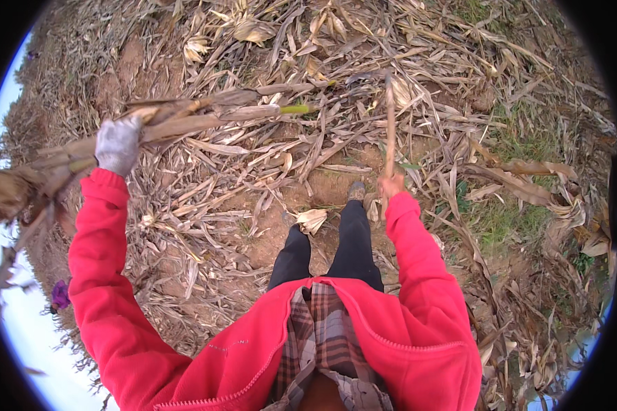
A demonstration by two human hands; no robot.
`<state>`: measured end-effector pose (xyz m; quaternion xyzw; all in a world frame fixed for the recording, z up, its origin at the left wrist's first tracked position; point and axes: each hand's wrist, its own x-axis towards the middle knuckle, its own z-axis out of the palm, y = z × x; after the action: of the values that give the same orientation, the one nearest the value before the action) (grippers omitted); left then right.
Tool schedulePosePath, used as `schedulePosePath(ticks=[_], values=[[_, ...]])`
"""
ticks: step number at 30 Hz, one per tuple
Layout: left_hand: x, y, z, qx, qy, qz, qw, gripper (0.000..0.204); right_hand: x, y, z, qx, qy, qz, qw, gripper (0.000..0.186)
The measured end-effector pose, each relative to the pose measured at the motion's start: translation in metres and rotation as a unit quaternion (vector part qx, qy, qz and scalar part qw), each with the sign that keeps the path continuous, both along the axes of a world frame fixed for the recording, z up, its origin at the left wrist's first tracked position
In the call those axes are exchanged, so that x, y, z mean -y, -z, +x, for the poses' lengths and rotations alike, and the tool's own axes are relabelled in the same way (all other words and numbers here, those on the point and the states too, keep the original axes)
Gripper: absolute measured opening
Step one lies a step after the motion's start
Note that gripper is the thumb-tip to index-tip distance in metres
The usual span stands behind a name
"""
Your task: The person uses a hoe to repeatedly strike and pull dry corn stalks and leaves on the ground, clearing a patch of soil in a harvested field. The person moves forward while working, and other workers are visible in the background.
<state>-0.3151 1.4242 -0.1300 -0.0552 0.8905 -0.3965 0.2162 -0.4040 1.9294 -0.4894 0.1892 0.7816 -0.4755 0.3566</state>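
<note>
My left hand (118, 145), in a pale work glove, is closed round dry corn stalks (199, 123). They stretch sideways across the upper left, their cut ends to the right, one of them green-yellow. Leafy tops trail off past the left rim. My bare right hand (391, 183) grips the wooden handle of a sickle (390, 130), which points away from me. Its dark blade (367, 77) extends leftward from the handle's far end, partly lost among the dry leaves. The stalks and the blade are apart.
Cut stalks and dry husks (253, 164) litter the reddish soil around my feet. A pale corn husk (312, 220) lies by my left leg. Bent stalks (507, 181) and green grass (521, 219) are at the right. Dry plants stand along the left edge.
</note>
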Motion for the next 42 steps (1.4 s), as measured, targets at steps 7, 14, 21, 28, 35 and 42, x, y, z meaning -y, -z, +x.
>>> schedulePosePath(ticks=[7,14,21,28,35,42], values=[[-0.004,-0.029,-0.110,-0.012,0.147,-0.124,0.981,0.015,0.012,0.003,-0.186,-0.188,0.110,-0.061,0.974,0.023],[-0.002,-0.027,-0.107,-0.015,0.177,-0.166,0.970,0.022,0.112,0.106,-0.104,-0.056,0.020,0.063,0.996,0.032],[-0.011,0.031,0.009,0.043,-0.029,-0.094,0.994,0.023,0.113,0.193,0.061,0.229,0.151,-0.180,0.945,0.014],[-0.072,0.098,0.134,0.160,-0.308,0.012,0.938,0.031,0.086,0.175,0.006,0.177,0.101,-0.161,0.966,0.014],[-0.127,0.145,0.214,0.081,-0.365,0.158,0.914,0.021,0.066,0.193,0.017,0.183,0.128,-0.170,0.960,0.012],[-0.116,0.151,0.224,0.057,-0.330,0.162,0.928,0.023,0.075,0.202,-0.034,-0.161,-0.182,0.145,0.959,0.031]])
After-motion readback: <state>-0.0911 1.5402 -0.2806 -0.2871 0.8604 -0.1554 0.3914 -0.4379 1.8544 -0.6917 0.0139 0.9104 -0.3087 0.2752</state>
